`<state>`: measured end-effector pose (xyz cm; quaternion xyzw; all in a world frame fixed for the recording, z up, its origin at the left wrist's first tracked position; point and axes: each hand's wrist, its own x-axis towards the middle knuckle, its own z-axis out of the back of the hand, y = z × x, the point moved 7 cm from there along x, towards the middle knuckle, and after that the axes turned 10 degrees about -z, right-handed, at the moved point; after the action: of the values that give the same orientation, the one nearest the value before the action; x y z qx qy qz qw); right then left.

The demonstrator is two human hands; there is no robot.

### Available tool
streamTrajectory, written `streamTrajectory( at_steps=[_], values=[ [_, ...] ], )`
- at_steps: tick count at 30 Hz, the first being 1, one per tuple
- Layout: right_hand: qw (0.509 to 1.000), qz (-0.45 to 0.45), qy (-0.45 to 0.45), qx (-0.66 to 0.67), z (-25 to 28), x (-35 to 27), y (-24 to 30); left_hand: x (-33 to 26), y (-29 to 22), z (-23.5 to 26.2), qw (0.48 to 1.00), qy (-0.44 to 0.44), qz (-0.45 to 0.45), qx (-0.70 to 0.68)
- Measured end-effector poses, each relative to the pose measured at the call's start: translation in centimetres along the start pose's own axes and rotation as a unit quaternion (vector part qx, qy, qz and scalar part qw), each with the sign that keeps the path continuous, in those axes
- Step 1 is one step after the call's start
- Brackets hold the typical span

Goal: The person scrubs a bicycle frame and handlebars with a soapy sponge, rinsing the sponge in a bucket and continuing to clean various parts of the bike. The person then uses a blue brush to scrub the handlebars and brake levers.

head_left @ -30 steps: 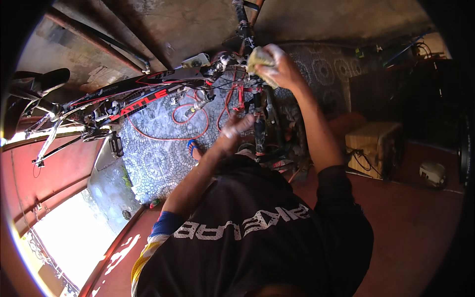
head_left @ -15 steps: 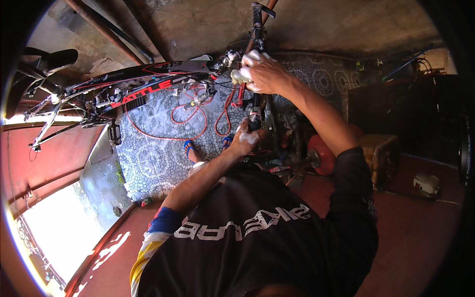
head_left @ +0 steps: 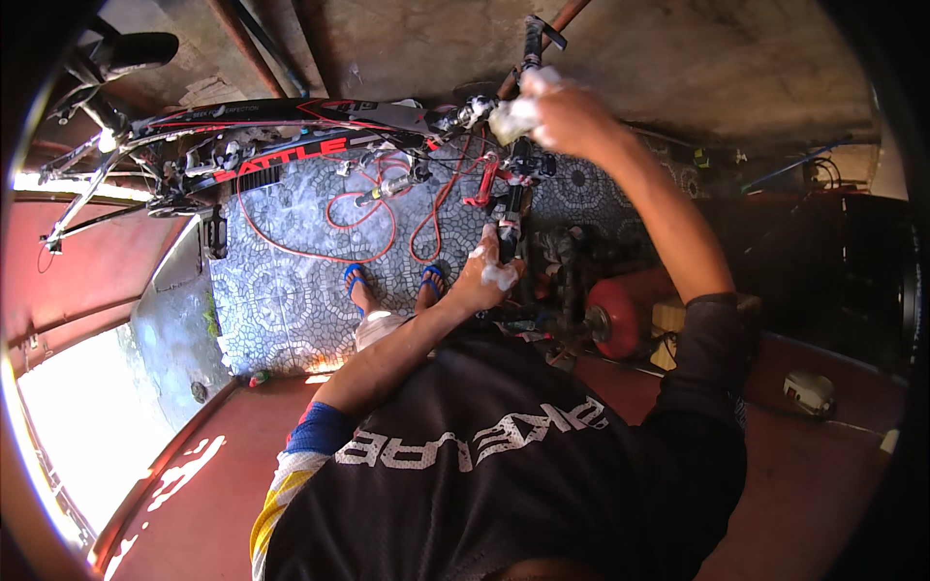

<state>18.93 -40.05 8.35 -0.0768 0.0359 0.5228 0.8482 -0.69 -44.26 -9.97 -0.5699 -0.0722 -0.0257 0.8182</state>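
Observation:
A black bicycle frame [head_left: 387, 114] with red markings stretches across from the left to its handlebar [head_left: 532, 48], which runs away from me. My left hand [head_left: 484, 276], with foam on its back, is wrapped round the handlebar's near grip [head_left: 510, 237]. In my right hand [head_left: 572, 118], a little blurred by motion, is a pale yellow sponge [head_left: 511, 122] thick with white foam. The sponge is at the handlebar's middle, by the stem; whether it touches the bar I cannot tell. A red part [head_left: 484, 182] hangs just beside the bar.
An orange-red hose [head_left: 394, 228] loops over the patterned tile floor [head_left: 281, 300], with a nozzle-like piece among the loops. My feet in blue sandals [head_left: 432, 279] stand there. To the right are a round red tank-like object [head_left: 625, 318] and a pale device [head_left: 809, 392].
My right hand has moved up and right with the sponge, lifting away from the bar's middle. My left hand keeps its hold on the near grip. The view has shifted slightly.

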Motion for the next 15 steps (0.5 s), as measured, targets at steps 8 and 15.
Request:
streamTrajectory(
  at_steps=[8,15],
  values=[
    [0.959,0.150,0.192,-0.142,-5.6,0.5,4.7,-0.4,-0.1,0.3,0.996,-0.029,0.088,0.002],
    [0.970,0.155,0.181,-0.048,-10.9,1.6,2.8,-1.0,4.2,-1.8,0.976,-0.074,-0.049,0.198]
  ],
)
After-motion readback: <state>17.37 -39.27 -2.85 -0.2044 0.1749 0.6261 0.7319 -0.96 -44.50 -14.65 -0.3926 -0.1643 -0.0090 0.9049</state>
